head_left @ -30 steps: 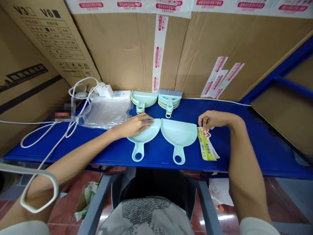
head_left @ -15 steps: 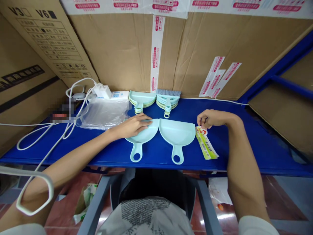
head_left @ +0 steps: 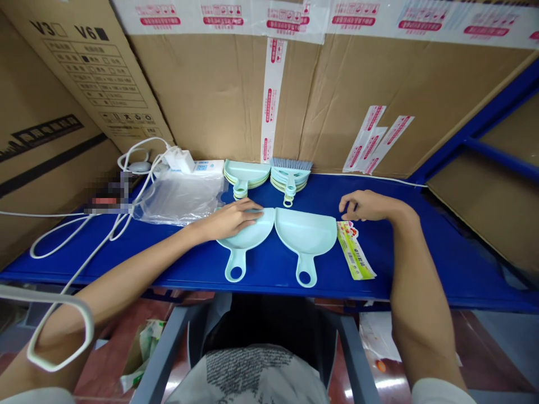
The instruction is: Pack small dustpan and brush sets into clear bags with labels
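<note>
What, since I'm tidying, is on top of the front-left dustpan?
The left hand lies over the front-left dustpan; the surface under the hand can't be seen.

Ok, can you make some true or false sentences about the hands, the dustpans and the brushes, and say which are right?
1. The left hand lies over a dustpan. True.
2. The right hand is gripping a dustpan. False: it is beside the top end of a printed label.
3. The brush bristles at the back are bright red. False: they are grey.
4. Both front dustpans' handles point toward the person. True.
5. The clear plastic bag is right of the brush stack. False: it is on the left.
6. The tabletop is blue. True.
</note>
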Tool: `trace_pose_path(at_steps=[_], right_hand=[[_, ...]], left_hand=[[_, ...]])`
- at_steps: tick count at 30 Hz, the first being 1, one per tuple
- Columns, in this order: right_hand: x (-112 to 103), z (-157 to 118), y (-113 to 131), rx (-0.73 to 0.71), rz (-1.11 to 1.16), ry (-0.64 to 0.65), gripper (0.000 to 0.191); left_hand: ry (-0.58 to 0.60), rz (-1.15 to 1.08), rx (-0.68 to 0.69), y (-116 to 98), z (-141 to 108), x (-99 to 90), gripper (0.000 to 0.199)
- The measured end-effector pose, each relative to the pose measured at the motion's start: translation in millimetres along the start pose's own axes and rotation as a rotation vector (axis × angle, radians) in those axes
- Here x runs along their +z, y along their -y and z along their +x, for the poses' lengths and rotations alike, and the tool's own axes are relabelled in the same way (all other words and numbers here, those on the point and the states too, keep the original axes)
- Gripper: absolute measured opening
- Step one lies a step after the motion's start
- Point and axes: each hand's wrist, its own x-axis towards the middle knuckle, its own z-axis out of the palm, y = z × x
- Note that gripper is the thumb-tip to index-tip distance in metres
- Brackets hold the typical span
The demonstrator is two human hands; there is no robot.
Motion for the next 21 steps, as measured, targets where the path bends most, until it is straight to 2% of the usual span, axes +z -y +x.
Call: trace_pose_path(at_steps=[3,6,9,13,21], right_hand=[[5,-1,22,-0.162,-0.024,-0.15,0.045],[20,0,48,-0.319,-0.061,-0.121,0.063],[35,4,64,-0.365,-0.118,-0.064,0.076],[41,13,65,-0.398,-0.102,-0.04,0.078],[38,25,50,-0.446,-0.061,-0.015,0.08]], left_hand=[[-0.008,0.0,0.002,1,1,0.7,0.037],[-0.007,0.017,0.019,1,2,0.0,0.035],[-0.009,0.015,0.021,1,3,-0.6,0.035],[-0.003,0.004,0.008,2,3,-0.6,0.036],[0.01,-0.004,0.013,3,4,-2.7,0.036]])
